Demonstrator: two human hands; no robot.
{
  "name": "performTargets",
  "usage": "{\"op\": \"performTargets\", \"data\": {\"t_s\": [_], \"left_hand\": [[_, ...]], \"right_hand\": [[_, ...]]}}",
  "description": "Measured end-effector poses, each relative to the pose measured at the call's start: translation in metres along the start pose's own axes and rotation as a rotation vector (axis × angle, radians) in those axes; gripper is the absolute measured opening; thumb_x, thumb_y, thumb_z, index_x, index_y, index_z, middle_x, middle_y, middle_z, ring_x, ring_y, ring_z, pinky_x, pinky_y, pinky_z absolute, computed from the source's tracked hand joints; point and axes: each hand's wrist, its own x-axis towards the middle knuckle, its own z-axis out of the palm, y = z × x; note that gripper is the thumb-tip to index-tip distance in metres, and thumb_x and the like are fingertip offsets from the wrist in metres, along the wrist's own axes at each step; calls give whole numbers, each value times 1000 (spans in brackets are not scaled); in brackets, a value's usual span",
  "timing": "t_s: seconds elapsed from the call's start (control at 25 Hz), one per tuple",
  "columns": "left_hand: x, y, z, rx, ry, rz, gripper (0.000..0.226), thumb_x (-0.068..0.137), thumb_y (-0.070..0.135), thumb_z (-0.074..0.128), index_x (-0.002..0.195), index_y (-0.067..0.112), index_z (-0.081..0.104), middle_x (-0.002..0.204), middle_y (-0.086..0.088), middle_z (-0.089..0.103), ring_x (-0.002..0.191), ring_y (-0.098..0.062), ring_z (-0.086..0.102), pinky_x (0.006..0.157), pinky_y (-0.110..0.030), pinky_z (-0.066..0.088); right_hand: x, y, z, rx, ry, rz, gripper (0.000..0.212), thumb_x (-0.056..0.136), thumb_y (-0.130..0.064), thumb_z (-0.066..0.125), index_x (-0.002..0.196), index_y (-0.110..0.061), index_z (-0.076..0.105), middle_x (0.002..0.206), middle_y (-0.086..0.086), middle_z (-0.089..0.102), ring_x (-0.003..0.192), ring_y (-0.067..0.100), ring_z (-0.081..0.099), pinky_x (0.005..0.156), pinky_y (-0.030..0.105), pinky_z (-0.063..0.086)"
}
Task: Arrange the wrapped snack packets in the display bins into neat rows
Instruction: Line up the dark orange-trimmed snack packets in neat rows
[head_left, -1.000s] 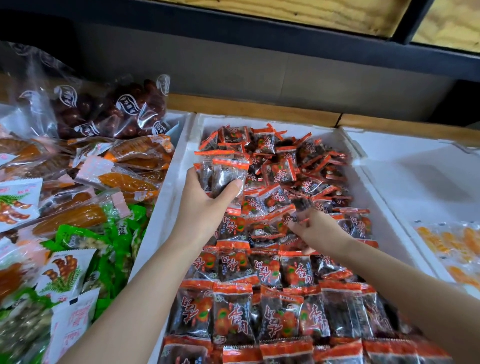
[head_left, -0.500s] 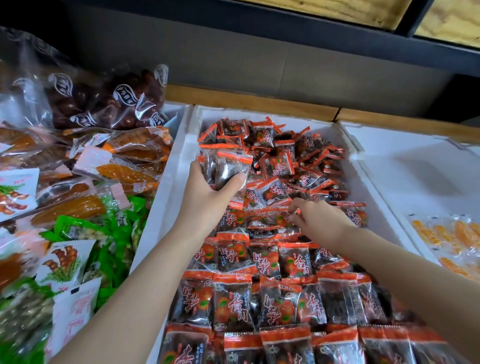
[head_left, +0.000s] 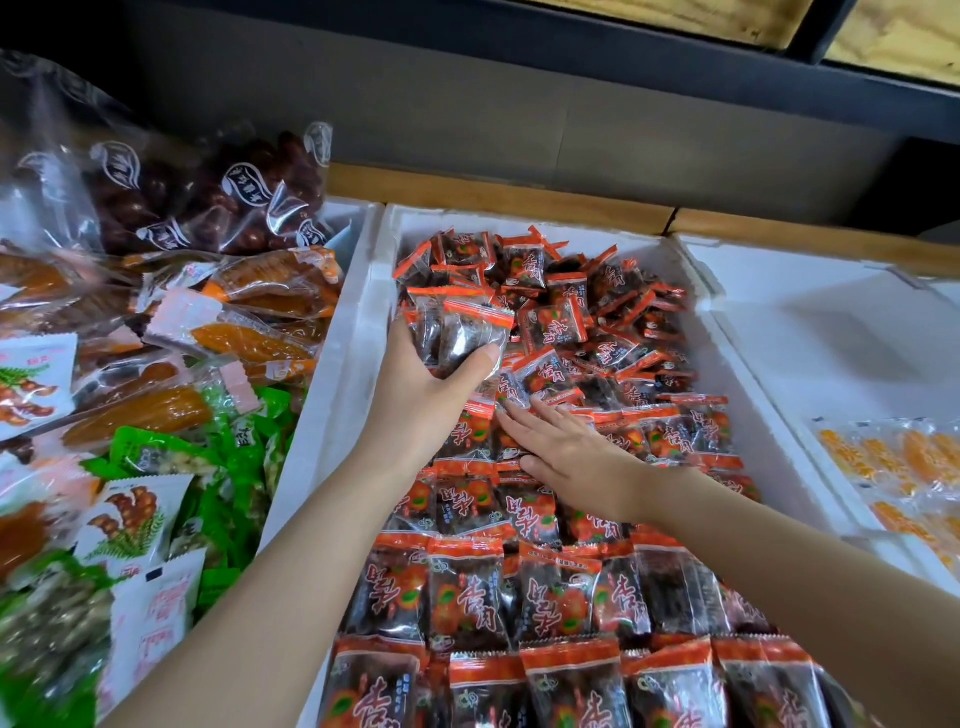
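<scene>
A white foam bin (head_left: 358, 332) holds many red-and-black snack packets. Those near me lie in rows (head_left: 524, 592); those at the back form a loose heap (head_left: 587, 312). My left hand (head_left: 415, 395) grips a small stack of packets (head_left: 457, 332) above the bin's left side, thumb across their front. Just right of it, my right hand (head_left: 566, 452) lies flat with straight fingers on the packets in the bin's middle, fingertips pointing toward the left hand.
The bin to the left is piled with orange, green and white snack bags (head_left: 156, 415) and dark red dates (head_left: 208, 197). To the right stands a white bin (head_left: 810, 322) with a few yellow packets (head_left: 904, 467). A wooden ledge (head_left: 493, 192) runs behind.
My right hand went from curled over the packets to flat, and slid left toward the left hand. The left hand kept its stack.
</scene>
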Motion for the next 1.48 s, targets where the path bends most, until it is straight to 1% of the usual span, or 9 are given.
{"op": "performTargets", "data": {"t_s": [0.16,0.28,0.44,0.6,0.76,0.96,1.08,1.24,1.48], "left_hand": [[-4,-2,4,58,-77,-20,62,80,42,70,133,26,44,123,12,58,113,-7,54,98,-29,43],[-10,2,7,109,-195,-32,56,81,43,69,130,28,45,112,21,56,100,7,51,82,-13,40],[-22,11,19,221,-347,-32,82,67,64,71,133,24,43,126,13,57,117,-8,53,101,-32,42],[-53,31,44,107,-450,-50,38,79,56,66,110,39,49,109,25,59,101,11,56,86,-7,43],[-82,40,64,-198,-577,-321,79,72,74,39,139,33,43,141,14,47,127,-9,49,108,-43,40],[-107,47,82,-341,-415,-358,24,93,41,52,114,34,60,118,10,67,108,-12,63,94,-40,51],[-107,51,88,-367,-345,-295,26,92,43,52,118,42,54,118,25,55,122,-7,50,107,-45,38],[-107,47,96,-341,-327,-298,84,76,64,58,148,34,27,151,18,31,138,-9,32,111,-50,33],[-115,42,106,-330,-351,-323,75,90,48,51,152,31,12,154,18,18,140,-5,21,117,-47,22]], "right_hand": [[-11,-7,-10,78,90,42,59,100,-46,22,150,-27,-1,157,-5,-17,143,12,-18,117,34,-7],[-38,-26,-31,554,425,92,52,100,-35,34,149,-28,17,152,-9,24,135,0,25,110,19,23],[-81,-36,-49,1185,482,166,42,96,-23,49,136,-20,38,115,0,60,99,9,64,84,23,54],[-117,-30,-51,1331,450,260,28,89,-17,59,107,3,53,96,20,66,84,19,68,71,26,58],[-151,-25,-49,1412,430,284,26,88,-23,61,95,2,57,81,7,63,75,14,64,71,26,57],[-187,-4,-51,1510,474,356,19,90,-17,57,91,1,56,81,13,58,75,20,62,81,31,57],[-199,25,-44,1085,594,532,15,90,-24,59,96,-12,52,75,5,60,67,17,60,66,27,53],[-200,41,-11,492,357,621,21,96,-8,47,117,-8,41,72,0,54,56,9,50,46,16,40],[-200,35,11,108,363,451,53,92,-2,46,138,-26,35,139,-2,38,124,21,43,100,35,42]]}}
